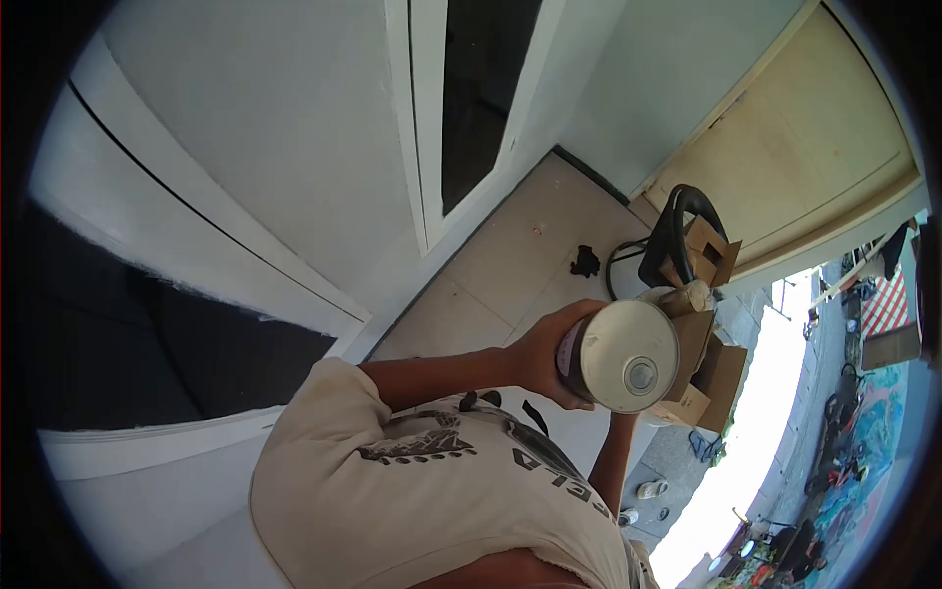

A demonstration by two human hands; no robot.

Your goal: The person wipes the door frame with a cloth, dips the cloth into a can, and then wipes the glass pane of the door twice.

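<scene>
A round metal can [628, 355] is held up in front of my shirt, its pale top with a small round cap facing me. Dark label colour shows along the can's left side. My left hand [552, 355] is closed around that side, fingers and thumb wrapped on it. My right forearm rises from below to the can's lower edge, and the right hand is hidden behind the can.
Open cardboard boxes [721, 383] stand beyond the can, near a black chair [677, 236] with another box on it. A dark cloth-like item [585, 261] lies on the tiled floor [500, 265]. White-framed panels [265, 128] line the left; a bright street opens at right.
</scene>
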